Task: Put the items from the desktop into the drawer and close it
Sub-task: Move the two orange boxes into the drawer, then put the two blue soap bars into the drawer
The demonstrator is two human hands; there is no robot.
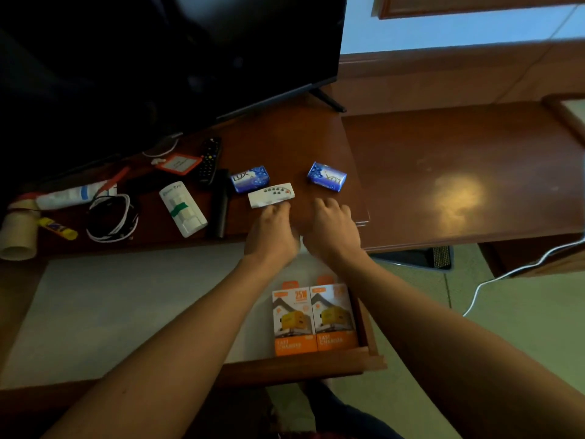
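Note:
The drawer (126, 312) stands pulled out below the desk edge, lined in pale grey, with two orange charger boxes (313, 318) side by side at its right front. On the desktop lie a small white remote (271, 194), a blue soap bar (250, 179) just behind it and a second blue soap bar (326, 177) to the right. My left hand (273, 231) reaches over the desk edge, its fingertips at the white remote's near side. My right hand (332, 229) lies beside it, fingers spread on the wood, below the right soap bar.
Left on the desk: a white pill strip box (183, 208), black remotes (210, 160), an orange tag (179, 163), coiled cables (112, 217), a tube (72, 195), a glue stick (58, 228), a cardboard roll (17, 232). A TV (158, 58) stands behind. A lower table (474, 172) adjoins right.

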